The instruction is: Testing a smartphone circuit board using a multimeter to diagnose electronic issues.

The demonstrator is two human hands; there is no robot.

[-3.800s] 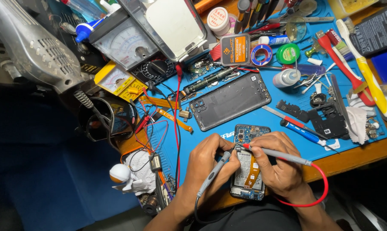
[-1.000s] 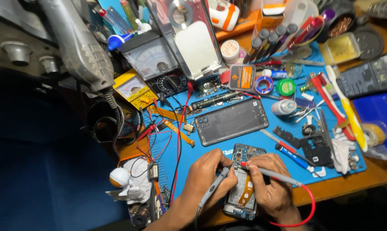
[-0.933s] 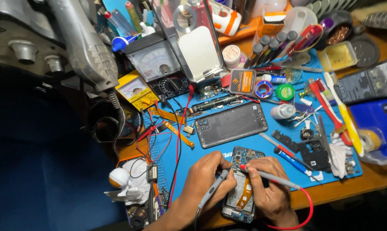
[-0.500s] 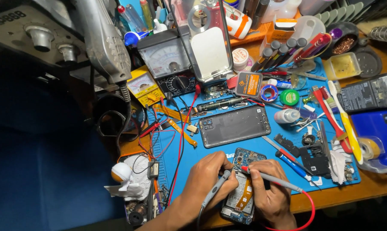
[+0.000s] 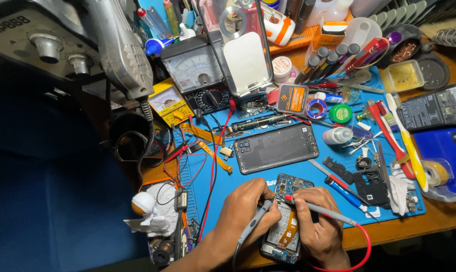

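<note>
At the near edge of the blue work mat, an opened phone lies with its back cover off and its circuit board and an orange ribbon cable showing. The left hand is clenched around a grey test probe, whose tip points at the upper part of the board. The right hand grips a second probe with a red tip, whose red lead loops off past the front of the table; both tips meet close together on the board. Just above the hands lies the phone's grey back cover, inner face up. Behind it stands an analog meter, with a smaller yellow meter to its left. To the right, a square clear tub holds yellowish paste, a dark round bowl holds a coppery mass (what it is cannot be told), and a rack of screwdrivers leans between them and the meter. A red-handled brush and a yellow-handled brush lie side by side on the mat's right part, near a roll of tape in a blue dispenser. A small white astronaut figure sits off the mat's left corner.
</note>
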